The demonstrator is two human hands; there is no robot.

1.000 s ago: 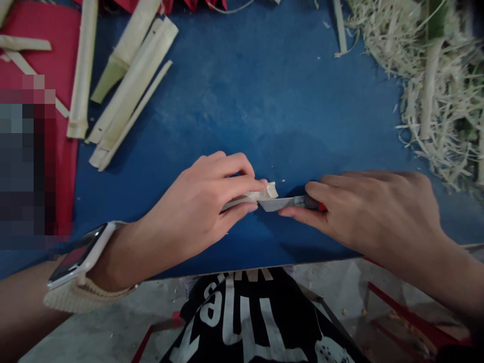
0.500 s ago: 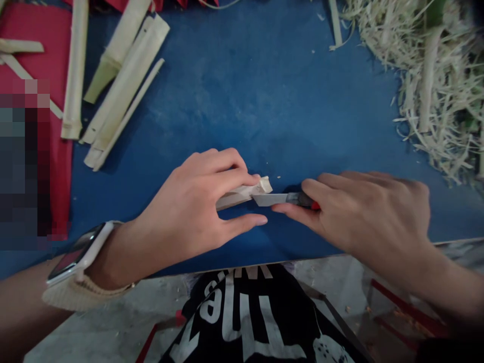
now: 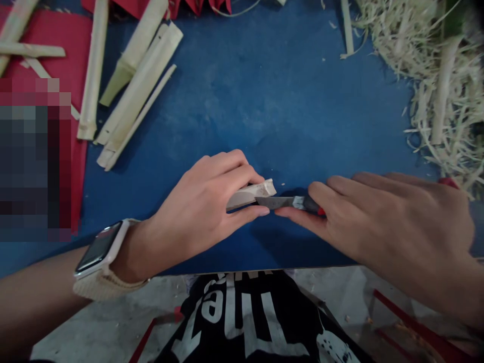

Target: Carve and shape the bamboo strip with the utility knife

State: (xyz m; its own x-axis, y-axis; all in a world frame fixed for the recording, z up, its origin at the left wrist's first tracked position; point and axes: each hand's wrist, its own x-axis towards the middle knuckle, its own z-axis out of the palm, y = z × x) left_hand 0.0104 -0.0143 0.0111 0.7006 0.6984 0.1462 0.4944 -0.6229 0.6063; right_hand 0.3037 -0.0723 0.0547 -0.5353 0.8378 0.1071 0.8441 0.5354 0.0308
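The left hand [image 3: 207, 199], clasping a pale, split bamboo strip [image 3: 247, 194], draws its thumb [image 3: 252, 216] nearer the grey-bladed knife [image 3: 279, 202] pinched by the right hand [image 3: 393, 222] at three o'clock, likely steadying the cut.

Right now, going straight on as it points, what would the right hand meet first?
Probably the left hand, at its thumb tip, just ahead of the right hand. The knife blade seems beside the pale strip; depth is unclear.

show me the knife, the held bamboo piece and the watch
knife [image 3: 280, 202], head view, on the blade
held bamboo piece [image 3: 251, 193], head view, on its visible middle
watch [image 3: 100, 247], head view, on its screen
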